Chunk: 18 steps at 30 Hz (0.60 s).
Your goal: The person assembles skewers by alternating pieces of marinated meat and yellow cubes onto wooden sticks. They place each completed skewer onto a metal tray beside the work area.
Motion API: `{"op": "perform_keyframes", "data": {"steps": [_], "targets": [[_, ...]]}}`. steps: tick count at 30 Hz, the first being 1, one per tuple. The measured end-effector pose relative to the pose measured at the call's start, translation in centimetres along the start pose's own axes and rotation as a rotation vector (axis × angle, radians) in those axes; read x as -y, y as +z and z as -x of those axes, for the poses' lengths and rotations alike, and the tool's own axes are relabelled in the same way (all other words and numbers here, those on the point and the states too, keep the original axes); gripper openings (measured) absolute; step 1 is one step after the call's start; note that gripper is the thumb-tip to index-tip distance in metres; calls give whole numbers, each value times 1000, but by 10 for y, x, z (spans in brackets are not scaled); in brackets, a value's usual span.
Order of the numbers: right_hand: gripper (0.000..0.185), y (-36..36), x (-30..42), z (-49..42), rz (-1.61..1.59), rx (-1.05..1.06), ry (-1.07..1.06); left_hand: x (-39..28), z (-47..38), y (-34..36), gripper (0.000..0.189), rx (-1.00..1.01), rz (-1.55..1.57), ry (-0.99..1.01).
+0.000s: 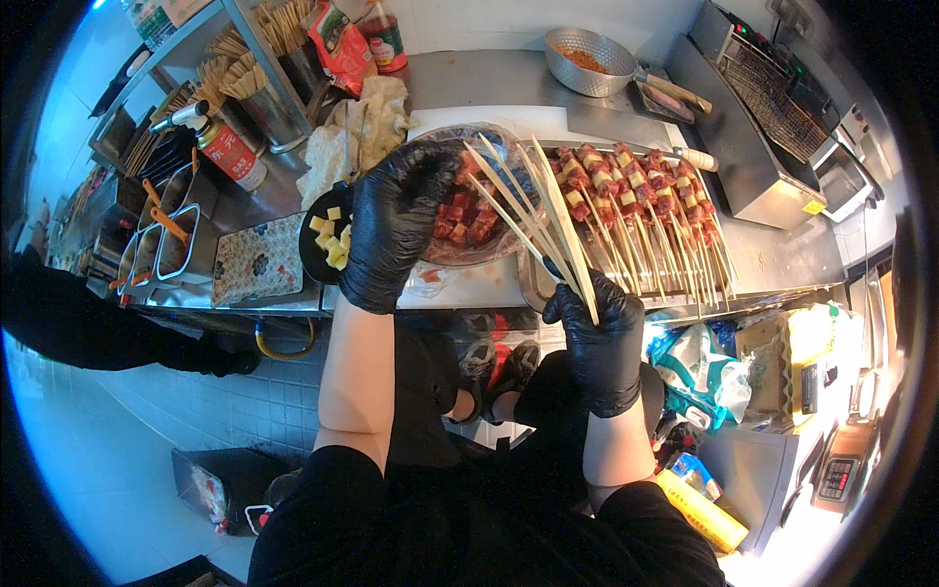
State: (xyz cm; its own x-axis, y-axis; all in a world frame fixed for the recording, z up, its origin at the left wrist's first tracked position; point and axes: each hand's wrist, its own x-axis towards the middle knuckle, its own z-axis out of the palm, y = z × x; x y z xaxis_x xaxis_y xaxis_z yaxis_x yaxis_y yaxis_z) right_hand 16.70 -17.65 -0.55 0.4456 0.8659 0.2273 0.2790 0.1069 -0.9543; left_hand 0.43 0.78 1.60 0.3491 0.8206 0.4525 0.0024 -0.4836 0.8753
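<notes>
My right hand [605,345], in a black glove, grips several bamboo skewers [566,220] that fan upward and toward the left. My left hand [400,220], gloved the same way, is curled over the left side of a plastic-lined bowl [506,253] of red meat cubes [462,224]. Reddish meat shows by its fingertips, but whether they pinch a piece is unclear. Partly behind my left wrist, a black bowl [312,268] holds pale yellow cubes [334,235]. At the right, a metal tray [535,282] carries several skewers threaded with meat and yellow cubes [631,180].
A knife [623,132] lies behind the tray, near a perforated metal bowl [587,62] and a fryer [763,125]. Leftward stand a gas torch [231,154], metal containers [180,242] and skewer holders [271,110]. A person's dark sleeve [95,315] reaches in from the left.
</notes>
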Motion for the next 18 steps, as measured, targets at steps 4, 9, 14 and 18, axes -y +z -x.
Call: {"op": "perform_keyframes", "data": {"steps": [4,9,14,18], "targets": [[22,4,-3,-2,-21,-23,-10,-6,5,13,22,26,-126,60],[20,6,-5,-7,-106,-29,52,-10,5,12,26,25,-108,107],[18,4,-6,-7,-218,-84,79,10,-5,-63,32,33,-776,-110],[16,3,-8,-8,-216,-60,45,43,-3,-85,33,281,-1021,-363]]}}
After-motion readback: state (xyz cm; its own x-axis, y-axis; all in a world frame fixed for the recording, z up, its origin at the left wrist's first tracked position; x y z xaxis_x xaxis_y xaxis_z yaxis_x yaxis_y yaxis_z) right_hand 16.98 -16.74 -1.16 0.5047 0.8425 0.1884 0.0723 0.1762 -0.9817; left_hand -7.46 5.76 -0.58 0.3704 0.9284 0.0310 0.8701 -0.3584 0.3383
